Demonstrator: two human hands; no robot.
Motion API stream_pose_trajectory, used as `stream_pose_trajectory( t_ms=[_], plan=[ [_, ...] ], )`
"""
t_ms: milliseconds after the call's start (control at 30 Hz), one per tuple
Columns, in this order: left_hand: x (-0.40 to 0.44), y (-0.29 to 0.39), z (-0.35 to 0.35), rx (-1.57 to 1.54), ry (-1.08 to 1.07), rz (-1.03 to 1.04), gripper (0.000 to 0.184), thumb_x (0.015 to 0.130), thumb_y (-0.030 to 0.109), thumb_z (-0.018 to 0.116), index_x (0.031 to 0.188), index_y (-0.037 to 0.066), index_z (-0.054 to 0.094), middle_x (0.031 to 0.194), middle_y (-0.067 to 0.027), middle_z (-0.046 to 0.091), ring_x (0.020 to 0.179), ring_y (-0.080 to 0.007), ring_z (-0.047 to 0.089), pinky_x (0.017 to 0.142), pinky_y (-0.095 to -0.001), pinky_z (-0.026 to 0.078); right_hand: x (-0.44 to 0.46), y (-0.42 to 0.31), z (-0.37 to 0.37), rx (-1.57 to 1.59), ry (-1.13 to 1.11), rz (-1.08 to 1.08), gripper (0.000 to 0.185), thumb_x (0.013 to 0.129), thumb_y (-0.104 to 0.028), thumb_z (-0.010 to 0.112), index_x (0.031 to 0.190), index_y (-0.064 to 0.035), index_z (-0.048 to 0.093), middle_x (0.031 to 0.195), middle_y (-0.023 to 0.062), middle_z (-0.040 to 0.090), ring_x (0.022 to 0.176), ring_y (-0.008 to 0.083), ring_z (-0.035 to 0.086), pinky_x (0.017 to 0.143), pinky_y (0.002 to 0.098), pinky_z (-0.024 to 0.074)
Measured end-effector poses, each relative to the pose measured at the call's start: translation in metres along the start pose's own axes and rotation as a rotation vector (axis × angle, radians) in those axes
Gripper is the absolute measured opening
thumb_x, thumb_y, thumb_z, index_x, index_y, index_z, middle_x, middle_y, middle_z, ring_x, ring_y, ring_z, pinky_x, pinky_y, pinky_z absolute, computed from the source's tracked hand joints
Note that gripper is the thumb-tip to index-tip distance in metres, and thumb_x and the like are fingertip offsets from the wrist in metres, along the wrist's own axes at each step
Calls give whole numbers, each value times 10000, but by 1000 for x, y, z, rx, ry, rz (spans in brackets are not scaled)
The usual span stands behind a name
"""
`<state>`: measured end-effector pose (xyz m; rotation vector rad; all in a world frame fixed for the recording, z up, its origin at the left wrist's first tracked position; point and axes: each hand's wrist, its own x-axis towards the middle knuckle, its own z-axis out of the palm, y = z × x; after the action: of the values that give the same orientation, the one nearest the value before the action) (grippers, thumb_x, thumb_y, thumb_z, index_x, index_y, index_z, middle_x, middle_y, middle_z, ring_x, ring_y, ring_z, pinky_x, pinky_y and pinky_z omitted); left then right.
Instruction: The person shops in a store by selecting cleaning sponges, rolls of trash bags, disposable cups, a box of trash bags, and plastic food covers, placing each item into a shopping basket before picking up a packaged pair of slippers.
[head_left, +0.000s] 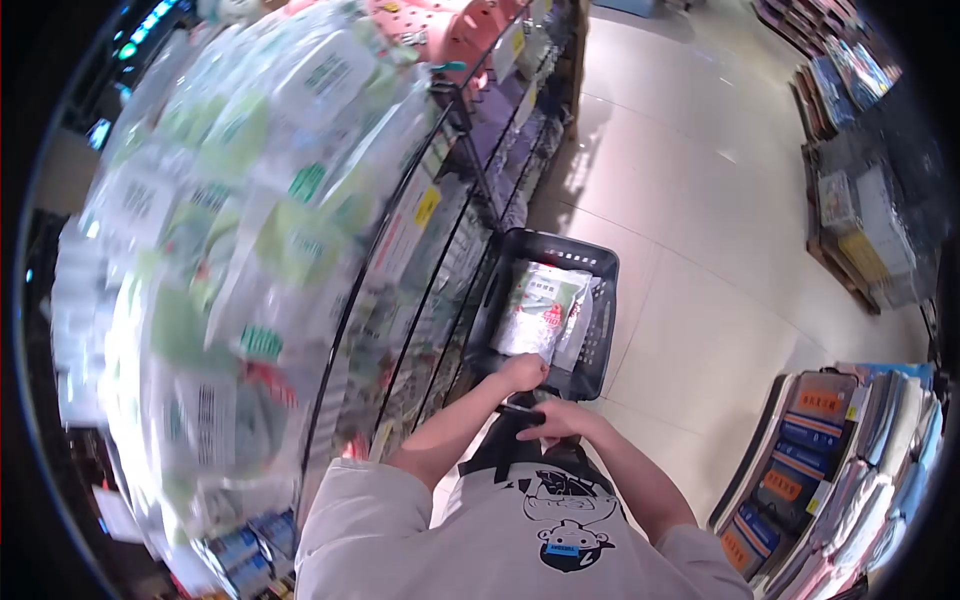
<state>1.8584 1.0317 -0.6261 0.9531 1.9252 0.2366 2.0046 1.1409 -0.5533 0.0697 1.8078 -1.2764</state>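
Note:
A black shopping basket point(603, 330) with slotted sides stands on the floor in front of me, close against the shelf rack. Inside lies a shiny silver and pale-green plastic package point(541, 306) with red print. My left hand point(524, 372) is closed in a fist over the basket's near end, just below the package; whatever it holds is hidden. Nearer to my body, my right hand point(558, 420) has its fingers closed around a black handle point(518, 409) by the basket's near end.
Clear bags of pale-green goods point(270, 230) crowd the left rack. Pink clogs point(430, 25) sit farther along it. Folded textiles and blue-orange packs point(795, 485) fill a display at lower right. Boxes point(865, 220) stand across the tiled aisle point(680, 230).

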Motion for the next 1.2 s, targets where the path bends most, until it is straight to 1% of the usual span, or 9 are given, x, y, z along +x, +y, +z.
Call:
stream_pose_trajectory(
  t_ms=[67,133,333,500,600,667,933,1067,1200],
  plan=[
    [-51,31,-7,135,112,-54,255,813,262,565,902,129,765,913,-180,727,887,-367,700,800,-496,534,17,20,29,-221,300,-207,573,780,-576,714,1047,-69,726,981,212,717,931,385,692,825,470,550],
    [-93,57,-1,198,163,-260,344,897,383,537,972,130,758,982,-166,729,940,-359,693,829,-504,518,22,30,42,-116,308,-151,583,789,-552,711,1139,-86,711,1064,212,713,994,373,688,864,456,544],
    [-169,36,75,257,604,-74,522,1038,442,387,919,62,724,1033,-154,711,1022,-295,663,990,-498,391,29,23,108,-71,444,-65,485,807,-503,707,1018,-68,744,1014,209,725,981,380,694,877,472,539],
    [-190,37,109,235,850,-279,509,1047,395,435,732,92,694,585,-83,646,644,-312,629,906,-433,376,29,7,175,-34,591,-133,374,860,-391,687,1004,-50,742,949,229,721,938,421,682,831,509,532],
    [-205,28,132,325,834,-313,493,1040,390,450,738,95,705,679,-112,690,648,-296,634,839,-425,390,33,-4,218,-63,660,-191,338,869,-338,675,950,-17,744,908,256,709,903,440,681,808,529,531],
    [-230,18,138,192,811,-204,192,947,203,511,965,101,673,744,-85,703,727,-290,653,849,-417,395,39,-13,241,-100,701,-222,311,876,-297,661,920,1,739,870,271,697,876,450,679,786,541,530],
    [-334,-53,131,174,564,309,245,795,140,581,1028,150,657,864,-77,701,962,-266,616,956,-450,364,64,-59,320,17,803,-238,288,865,-258,643,942,15,698,860,281,686,886,474,665,726,529,514],
    [-359,-75,124,397,398,342,362,661,176,717,1019,150,666,971,-55,665,1071,-270,559,1081,-461,298,72,-79,339,74,866,-131,302,867,-286,642,945,2,692,857,270,690,895,470,665,762,536,517],
    [-343,-82,124,675,258,74,391,679,243,777,1059,163,731,1026,-60,711,1096,-268,627,1069,-492,350,87,-90,340,45,854,-56,319,821,-270,677,957,18,697,863,273,695,908,461,672,784,509,527]
  ],
)
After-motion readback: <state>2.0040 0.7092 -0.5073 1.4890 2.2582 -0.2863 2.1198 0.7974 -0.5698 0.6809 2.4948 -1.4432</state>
